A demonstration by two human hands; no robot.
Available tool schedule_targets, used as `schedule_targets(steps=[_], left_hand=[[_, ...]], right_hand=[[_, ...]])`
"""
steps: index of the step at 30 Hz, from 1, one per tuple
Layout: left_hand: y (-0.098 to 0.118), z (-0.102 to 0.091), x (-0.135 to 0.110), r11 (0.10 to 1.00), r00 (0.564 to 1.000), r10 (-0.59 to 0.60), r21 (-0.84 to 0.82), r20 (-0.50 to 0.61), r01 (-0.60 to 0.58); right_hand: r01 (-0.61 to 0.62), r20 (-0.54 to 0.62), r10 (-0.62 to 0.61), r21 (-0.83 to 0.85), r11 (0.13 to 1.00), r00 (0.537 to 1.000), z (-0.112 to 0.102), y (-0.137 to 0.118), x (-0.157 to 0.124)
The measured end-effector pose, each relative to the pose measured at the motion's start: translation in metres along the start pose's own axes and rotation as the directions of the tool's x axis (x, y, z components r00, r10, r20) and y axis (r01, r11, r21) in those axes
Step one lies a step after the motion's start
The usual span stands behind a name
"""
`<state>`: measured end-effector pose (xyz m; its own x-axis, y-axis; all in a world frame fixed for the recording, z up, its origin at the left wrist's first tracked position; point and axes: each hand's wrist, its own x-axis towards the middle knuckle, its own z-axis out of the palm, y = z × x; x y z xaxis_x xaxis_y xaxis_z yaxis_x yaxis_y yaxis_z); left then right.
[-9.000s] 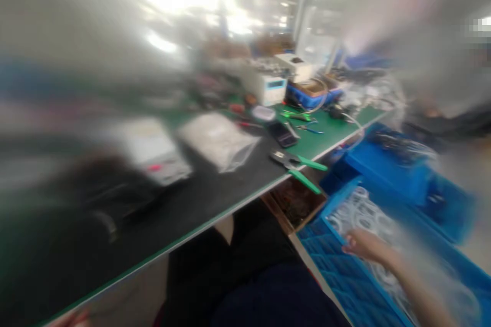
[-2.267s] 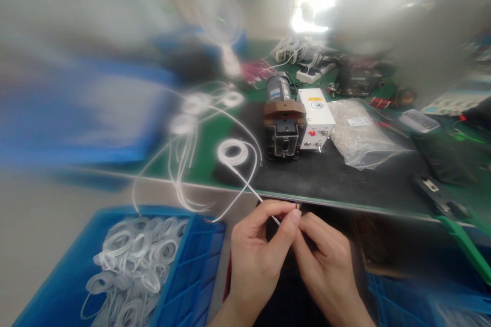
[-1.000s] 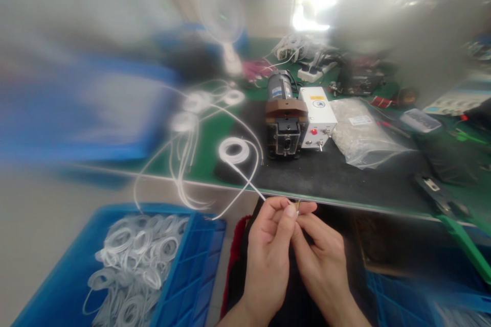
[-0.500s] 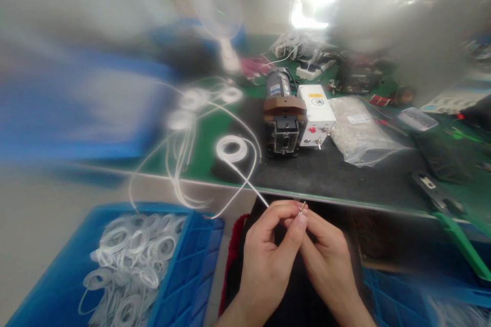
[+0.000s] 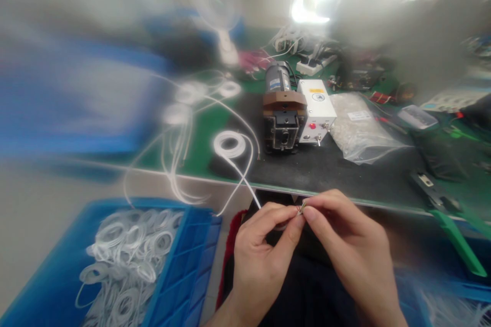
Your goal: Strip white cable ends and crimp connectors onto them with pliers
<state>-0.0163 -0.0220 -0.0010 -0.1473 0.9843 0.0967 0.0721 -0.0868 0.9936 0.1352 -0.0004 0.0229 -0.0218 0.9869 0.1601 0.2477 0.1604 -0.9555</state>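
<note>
My left hand (image 5: 264,248) is closed in a pinch on the end of a white cable (image 5: 251,191), just off the table's front edge. From there the cable runs up and left to its coil (image 5: 229,145) on the black mat. Thin inner wires (image 5: 301,208), one reddish and one yellow-green, stick out of the cable end between my hands. Thumb and forefinger of my right hand (image 5: 347,240) pinch the tips of these wires; which wires exactly is too small to tell.
A motor-driven machine (image 5: 284,112) with a white control box (image 5: 316,112) stands ahead, beside a clear bag (image 5: 358,122). More coiled cables (image 5: 186,97) lie left on the table. A blue crate (image 5: 201,245) holds several coils. Green-handled pliers (image 5: 456,240) lie at the right edge.
My right hand has shifted from beneath the cable end to the right and up, and now pinches the wire tips. My left hand keeps its grip, slightly further left.
</note>
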Motion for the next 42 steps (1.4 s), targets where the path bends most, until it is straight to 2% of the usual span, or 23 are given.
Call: schedule_targets(steps=[5,20,42], left_hand=[[0.0011,-0.0007,0.0006,1.0,1.0,0.027,0.001,0.012,-0.027],[-0.0018,-0.0018,-0.0003,0.999,0.999,-0.04,-0.032,0.027,0.04],[-0.0058,-0.0027,-0.0009,0.992,0.994,-0.096,-0.082,0.054,0.101]], right_hand=[[-0.048,0.005,0.047,0.025,0.999,0.999,0.0038,0.0022,0.0007],[-0.115,0.027,0.113,0.115,0.987,0.993,0.0038,0.0068,0.0006],[-0.124,0.055,0.115,0.188,0.974,0.992,0.0043,0.0093,0.0032]])
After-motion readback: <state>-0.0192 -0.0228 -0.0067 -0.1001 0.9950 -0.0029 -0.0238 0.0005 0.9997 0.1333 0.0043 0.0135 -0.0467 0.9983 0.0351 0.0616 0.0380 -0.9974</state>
